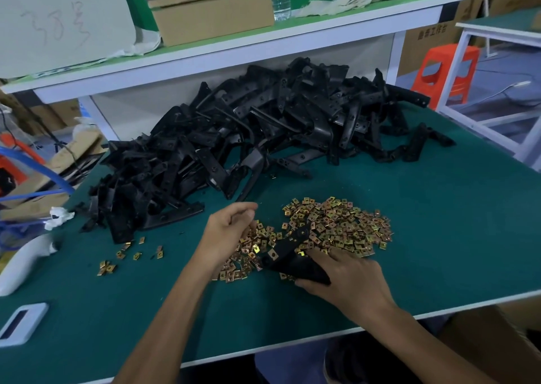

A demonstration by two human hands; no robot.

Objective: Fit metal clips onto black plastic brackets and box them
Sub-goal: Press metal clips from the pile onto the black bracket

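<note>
Two hands work low over the desk (pixel 439 222). The right hand (pixel 348 284) grips one black bracket (pixel 285 254) by its wide end. The bracket lies across the pile of clips (pixel 339 228), with its thin end pointing away. The left hand (pixel 228 231) hangs just over the near clips with its fingers curled. I cannot tell if it pinches a clip or holds nothing.

The clips are tiny, flat, square bits of shiny gold metal. I think one can easily slip from the fingers, or go onto the bracket crooked. A few loose clips (pixel 128 254) already lie apart on the left, so more may scatter if a hand sweeps the pile.

The bracket is dull, hard plastic with small round holes. Behind it, the big heap of brackets (pixel 248 137) is tangled. Pulling one out may drag others down onto the clips. The desk top is smooth and dark green.
</note>
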